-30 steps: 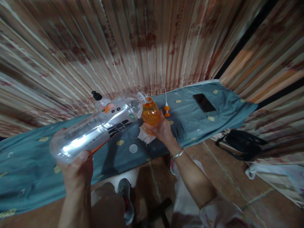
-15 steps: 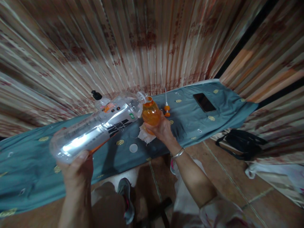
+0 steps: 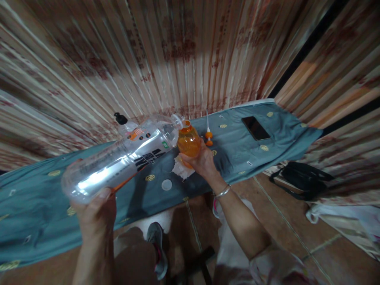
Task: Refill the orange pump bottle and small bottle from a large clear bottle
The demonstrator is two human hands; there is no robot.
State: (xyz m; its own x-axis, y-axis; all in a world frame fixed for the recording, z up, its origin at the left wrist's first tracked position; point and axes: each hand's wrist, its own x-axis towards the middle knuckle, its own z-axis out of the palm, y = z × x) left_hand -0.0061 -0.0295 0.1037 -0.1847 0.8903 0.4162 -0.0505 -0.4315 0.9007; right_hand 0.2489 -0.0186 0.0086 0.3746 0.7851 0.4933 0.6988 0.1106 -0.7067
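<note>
My left hand (image 3: pixel 96 209) is closed around the base end of a large clear plastic bottle (image 3: pixel 118 160) with a silver label. The bottle is tilted almost flat, its uncapped neck at the mouth of an orange translucent bottle (image 3: pixel 189 141). Around that smaller bottle my right hand (image 3: pixel 203 160) is wrapped, a bracelet on the wrist. Whether liquid flows between the two cannot be made out. Under the orange bottle lies a crumpled white tissue (image 3: pixel 181 169). An orange pump head with a tube (image 3: pixel 209 136) lies just right of it, and a white round cap (image 3: pixel 166 185) lies in front.
A teal patterned cloth (image 3: pixel 231 146) covers the narrow table against a pleated curtain (image 3: pixel 178 59). A phone (image 3: pixel 255 128) lies at the right. Behind the large bottle stands a clear bottle with a black pump (image 3: pixel 120 118). A black bag (image 3: pixel 301 178) is beyond the table's right front.
</note>
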